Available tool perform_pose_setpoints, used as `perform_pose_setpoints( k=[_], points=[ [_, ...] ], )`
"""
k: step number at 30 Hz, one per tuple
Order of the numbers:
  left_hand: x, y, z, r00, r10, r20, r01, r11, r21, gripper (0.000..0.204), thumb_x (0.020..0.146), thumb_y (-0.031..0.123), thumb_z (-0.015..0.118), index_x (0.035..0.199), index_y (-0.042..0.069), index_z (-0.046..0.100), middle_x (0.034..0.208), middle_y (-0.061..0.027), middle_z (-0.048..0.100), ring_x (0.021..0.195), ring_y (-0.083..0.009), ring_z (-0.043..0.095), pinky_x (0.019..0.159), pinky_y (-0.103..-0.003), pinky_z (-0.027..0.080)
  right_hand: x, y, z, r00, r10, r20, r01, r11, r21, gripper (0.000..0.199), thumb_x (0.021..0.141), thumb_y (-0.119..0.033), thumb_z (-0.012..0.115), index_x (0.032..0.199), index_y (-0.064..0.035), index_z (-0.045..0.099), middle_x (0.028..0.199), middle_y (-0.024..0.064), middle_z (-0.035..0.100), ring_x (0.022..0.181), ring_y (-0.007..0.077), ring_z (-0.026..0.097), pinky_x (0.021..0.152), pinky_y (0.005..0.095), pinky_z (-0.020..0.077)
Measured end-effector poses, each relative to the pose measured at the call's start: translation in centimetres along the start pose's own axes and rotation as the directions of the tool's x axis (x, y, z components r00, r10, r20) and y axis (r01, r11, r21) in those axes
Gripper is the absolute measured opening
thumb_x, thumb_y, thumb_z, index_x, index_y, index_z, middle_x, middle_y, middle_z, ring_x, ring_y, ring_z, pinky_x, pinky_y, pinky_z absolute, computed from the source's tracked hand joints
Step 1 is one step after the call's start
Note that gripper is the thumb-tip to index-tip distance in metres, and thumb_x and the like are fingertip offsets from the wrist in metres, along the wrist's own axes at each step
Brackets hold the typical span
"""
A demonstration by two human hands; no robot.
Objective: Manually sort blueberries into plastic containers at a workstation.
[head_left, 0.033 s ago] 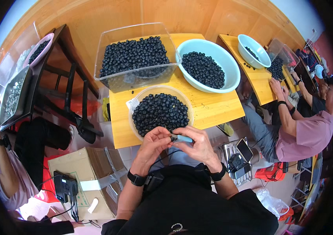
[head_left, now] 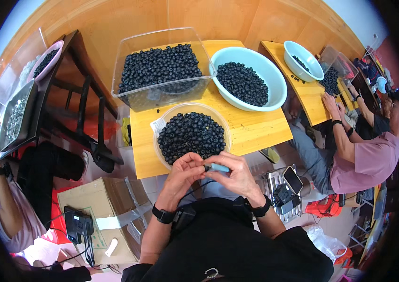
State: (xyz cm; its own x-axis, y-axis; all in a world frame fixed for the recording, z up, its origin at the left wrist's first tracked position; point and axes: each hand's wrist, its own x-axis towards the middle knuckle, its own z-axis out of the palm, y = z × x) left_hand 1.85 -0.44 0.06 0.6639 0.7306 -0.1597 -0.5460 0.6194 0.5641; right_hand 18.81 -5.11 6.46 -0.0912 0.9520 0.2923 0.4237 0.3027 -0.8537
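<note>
My left hand (head_left: 185,174) is closed, thumb and fingertips pinching a small black bead-like piece (head_left: 207,168). In my right hand (head_left: 235,175) is a small light-blue-handled tool (head_left: 220,167), its tip against the piece; the fingers hide the tip's shape. Both hands meet just over the near rim of a round clear tub (head_left: 228,136). Heaped in that tub are black round beads (head_left: 192,136), several showing a hole or ring on top.
A clear rectangular bin (head_left: 162,101) of black beads and a light-blue basin (head_left: 278,91) stand farther back on the yellow table (head_left: 251,134). A cardboard box (head_left: 84,197) is at lower left. People work at both sides, one in a pink shirt (head_left: 366,162) at right.
</note>
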Motion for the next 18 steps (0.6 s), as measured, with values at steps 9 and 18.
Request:
perform_pose_setpoints(
  k=[9, 18],
  points=[
    [-0.5, 0.3, -0.6, 0.971, -0.194, 0.142, 0.194, 0.981, 0.013, 0.027, 0.076, -0.003, 0.064, 0.099, 0.004, 0.051, 0.093, -0.0073, 0.061, 0.075, -0.0130, 0.061, 0.066, -0.022, 0.052, -0.7, 1.3, -0.2, 0.947, 0.218, 0.235, -0.274, 0.932, 0.238, 0.011, 0.075, -0.007, 0.069, 0.083, -0.0005, 0.064, 0.074, 0.0041, 0.059, 0.068, 0.0099, 0.054, 0.059, 0.0259, 0.0434],
    [-0.6, 0.4, 0.3, 0.990, -0.141, 0.024, 0.140, 0.989, 0.051, 0.032, 0.077, -0.003, 0.063, 0.106, 0.004, 0.051, 0.097, -0.0068, 0.059, 0.077, -0.0145, 0.062, 0.068, -0.024, 0.054, -0.6, 2.0, -0.3, 0.919, 0.312, 0.239, -0.363, 0.907, 0.213, 0.019, 0.073, -0.007, 0.071, 0.090, -0.0027, 0.064, 0.075, 0.0010, 0.059, 0.068, 0.0061, 0.052, 0.062, 0.0221, 0.0431]
  ],
)
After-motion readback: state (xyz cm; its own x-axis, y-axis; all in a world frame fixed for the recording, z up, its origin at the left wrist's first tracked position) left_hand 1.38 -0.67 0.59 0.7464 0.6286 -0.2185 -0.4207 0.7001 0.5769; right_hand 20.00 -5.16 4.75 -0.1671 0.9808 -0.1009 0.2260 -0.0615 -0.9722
